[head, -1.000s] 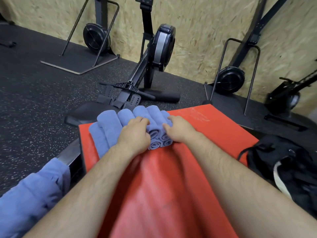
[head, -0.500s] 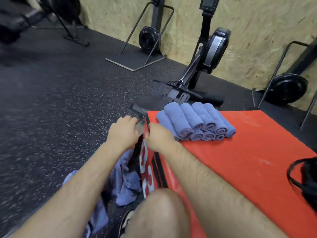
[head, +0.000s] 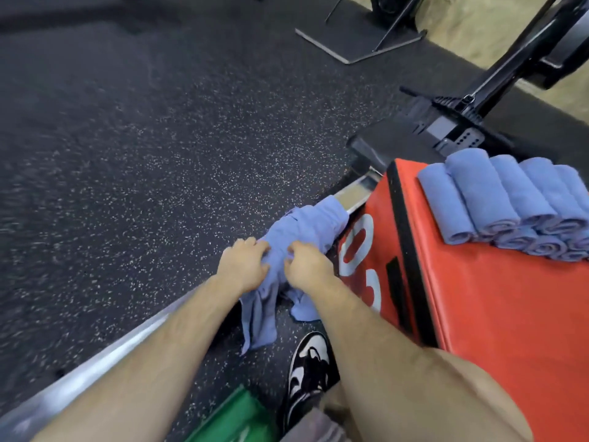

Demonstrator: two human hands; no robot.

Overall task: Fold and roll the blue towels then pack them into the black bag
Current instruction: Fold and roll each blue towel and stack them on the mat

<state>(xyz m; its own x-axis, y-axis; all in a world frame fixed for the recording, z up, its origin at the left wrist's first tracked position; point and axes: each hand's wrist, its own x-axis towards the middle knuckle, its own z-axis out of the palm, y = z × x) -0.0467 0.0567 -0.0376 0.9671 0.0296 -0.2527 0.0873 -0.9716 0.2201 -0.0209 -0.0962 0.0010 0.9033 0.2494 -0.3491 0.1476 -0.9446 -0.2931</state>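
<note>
A loose towel (head: pixel 306 224) in pale blue against black flooring (head: pixel 159 154) flecked with white and grey. The rolled towels (head: pixel 497 199) are the same pale blue. The box (head: pixel 510 314) is red, with a black strip and white figures. The shoe (head: pixel 307 365) is patterned black and white. The rail (head: pixel 95 362) is silver, the wall (head: pixel 471 20) speckled tan.

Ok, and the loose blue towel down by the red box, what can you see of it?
The loose blue towel, possibly more than one, is soft, crumpled cloth, unfolded, draped over the metal rail beside the red box, its ends hanging toward the speckled floor. The left hand and right hand both grip its bunched middle.
</note>
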